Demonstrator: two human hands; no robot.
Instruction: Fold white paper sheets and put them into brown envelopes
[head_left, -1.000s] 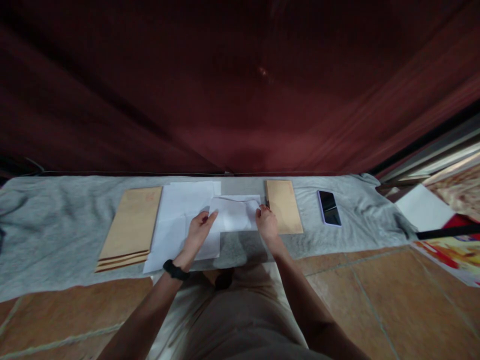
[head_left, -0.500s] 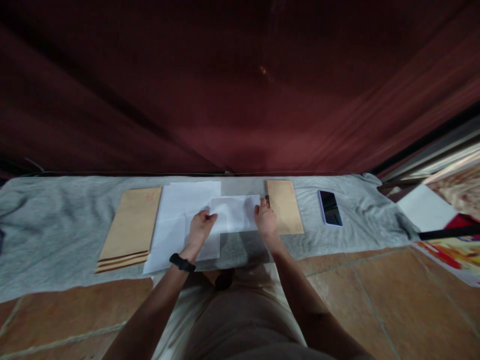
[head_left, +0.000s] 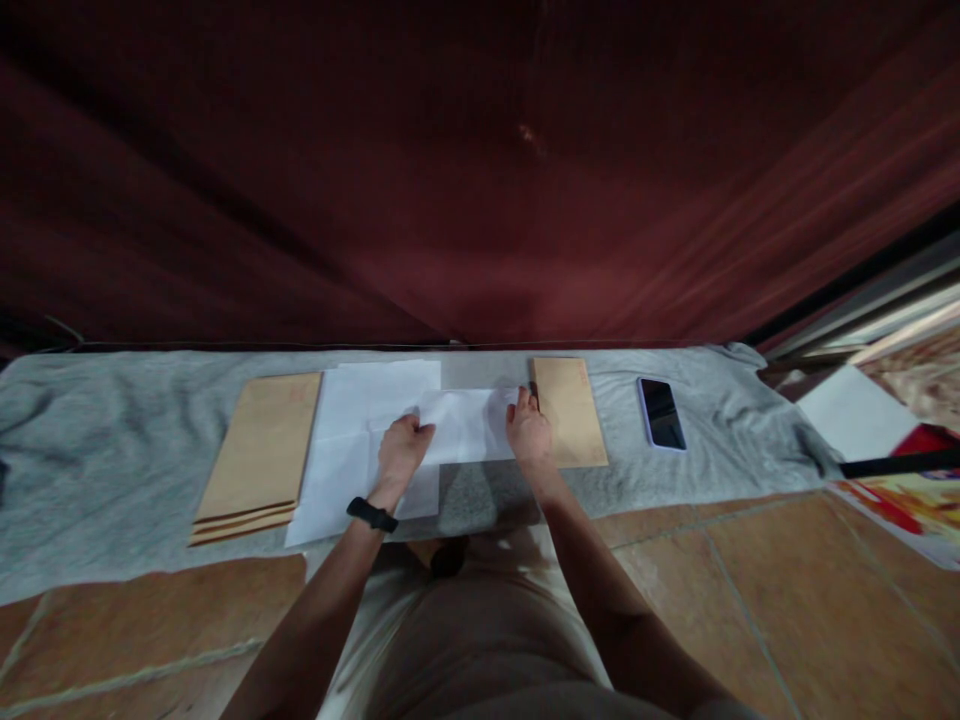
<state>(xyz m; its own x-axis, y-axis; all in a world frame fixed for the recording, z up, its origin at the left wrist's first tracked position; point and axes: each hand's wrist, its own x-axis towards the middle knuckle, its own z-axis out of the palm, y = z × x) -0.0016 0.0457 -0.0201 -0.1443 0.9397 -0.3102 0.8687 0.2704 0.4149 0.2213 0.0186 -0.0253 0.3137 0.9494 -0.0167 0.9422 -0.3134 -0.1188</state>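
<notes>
A folded sheet of white paper (head_left: 471, 428) lies crosswise in front of me, on the grey cloth and partly over the larger sheets. My left hand (head_left: 403, 446) holds its left end, thumb along the top and fingers curled; a dark band is on that wrist. At the other end my right hand (head_left: 529, 430) grips the paper's right edge, its fingertips close to a single brown envelope (head_left: 571, 415). Left of my left hand are loose white sheets (head_left: 341, 450), creased and overlapping. Beside them lies a fanned stack of brown envelopes (head_left: 259, 445).
A phone (head_left: 661, 414) with a pale purple case lies on the grey cloth (head_left: 120, 460) to the right. A dark red surface (head_left: 465, 200) rises along the back. Tiled floor (head_left: 697, 570) shows in front, and printed packaging (head_left: 907, 510) at far right.
My left hand has turned slightly at the wrist, its band shifting right. The right fingers have straightened a little at the paper's edge. The paper stays in nearly the same place.
</notes>
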